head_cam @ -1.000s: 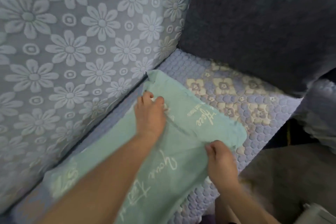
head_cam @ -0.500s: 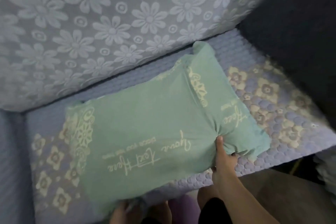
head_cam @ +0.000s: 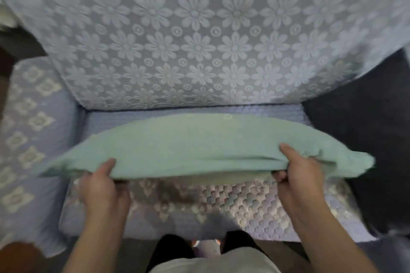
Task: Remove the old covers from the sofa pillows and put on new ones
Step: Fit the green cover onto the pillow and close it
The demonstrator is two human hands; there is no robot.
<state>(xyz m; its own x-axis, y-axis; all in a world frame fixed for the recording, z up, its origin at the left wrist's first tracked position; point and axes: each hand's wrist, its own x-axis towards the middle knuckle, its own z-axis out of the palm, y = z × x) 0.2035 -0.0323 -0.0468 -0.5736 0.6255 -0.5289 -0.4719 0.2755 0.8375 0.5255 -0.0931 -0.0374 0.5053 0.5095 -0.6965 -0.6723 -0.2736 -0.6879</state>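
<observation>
No legible text, label or number anywhere, the green pillow cover (head_cam: 195, 148) included.

green pillow (head_cam: 195, 150) | long, horizontal | near edge lifted | over sofa seat (head_cam: 255, 201)

Mint-green pillow (head_cam: 199, 146); pale-blue daisy-patterned backrest (head_cam: 199, 40).

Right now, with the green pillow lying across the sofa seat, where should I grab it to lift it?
Take the green pillow by its long near edge, coming from the front of the seat. It lies widthwise, so one grip near each end, thumb on top and fingers underneath, probably keeps it level. The left hand and right hand hold it this way.
</observation>
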